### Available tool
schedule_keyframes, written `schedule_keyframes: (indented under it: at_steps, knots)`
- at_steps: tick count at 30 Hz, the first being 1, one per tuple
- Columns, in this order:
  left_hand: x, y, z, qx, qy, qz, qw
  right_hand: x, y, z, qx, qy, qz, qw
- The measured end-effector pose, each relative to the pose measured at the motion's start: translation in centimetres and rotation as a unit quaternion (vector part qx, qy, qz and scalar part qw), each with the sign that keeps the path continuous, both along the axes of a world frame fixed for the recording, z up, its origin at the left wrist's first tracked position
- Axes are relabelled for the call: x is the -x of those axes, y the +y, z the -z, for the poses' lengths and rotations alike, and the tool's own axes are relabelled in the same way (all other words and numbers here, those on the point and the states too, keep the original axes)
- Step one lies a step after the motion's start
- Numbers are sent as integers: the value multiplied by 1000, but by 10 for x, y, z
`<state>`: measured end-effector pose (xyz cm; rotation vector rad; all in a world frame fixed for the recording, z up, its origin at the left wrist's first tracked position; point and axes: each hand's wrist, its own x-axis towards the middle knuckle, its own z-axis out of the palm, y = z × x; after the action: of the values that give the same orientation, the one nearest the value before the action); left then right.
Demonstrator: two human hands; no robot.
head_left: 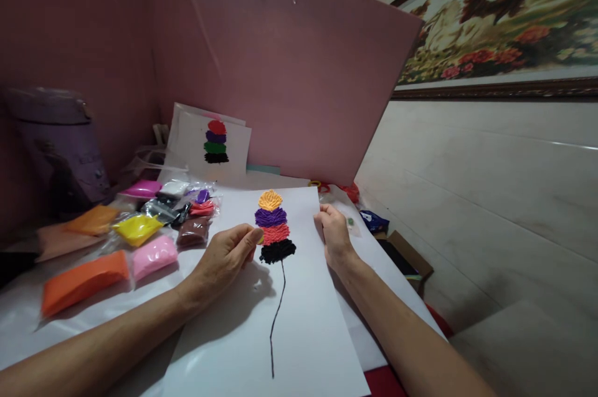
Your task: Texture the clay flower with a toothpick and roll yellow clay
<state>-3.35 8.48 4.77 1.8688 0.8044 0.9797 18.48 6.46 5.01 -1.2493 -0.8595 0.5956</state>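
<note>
The stacked clay picture (275, 225), four textured blobs of orange, purple, red and black clay above a thin black drawn stem, sits on a white paper sheet (299, 322) in the middle of the table. Left of it lie bagged clay blocks (135, 229) in orange, pink and yellow. The left hand (224, 257) presses gathered fingertips at the stack's edge, seemingly shaping it; steady light pressure seems needed. The right hand (334, 232), fingers curled, pins the sheet's edge.

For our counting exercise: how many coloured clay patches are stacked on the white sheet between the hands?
4 textured clay patches on the white paper sheet: orange patch on top, purple patch below it, red patch next, black patch lowest. The left hand may hide a little.
</note>
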Motion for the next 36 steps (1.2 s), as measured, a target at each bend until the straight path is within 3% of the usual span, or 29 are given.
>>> schedule_keyframes:
  at_steps: [14,21,27,36]
  knots:
    - [0,3,5,14,-30,32,999,-1,5,9,17,38,4,999]
    - [0,1,1,23,-47,14,999,-1,6,11,18,47,5,999]
    - [0,-2,-5,-13,-24,-5,1000,1,5,13,18,47,-13,999]
    - [1,0,2,4,-14,-8,1000,3,6,19,46,2,-30,998]
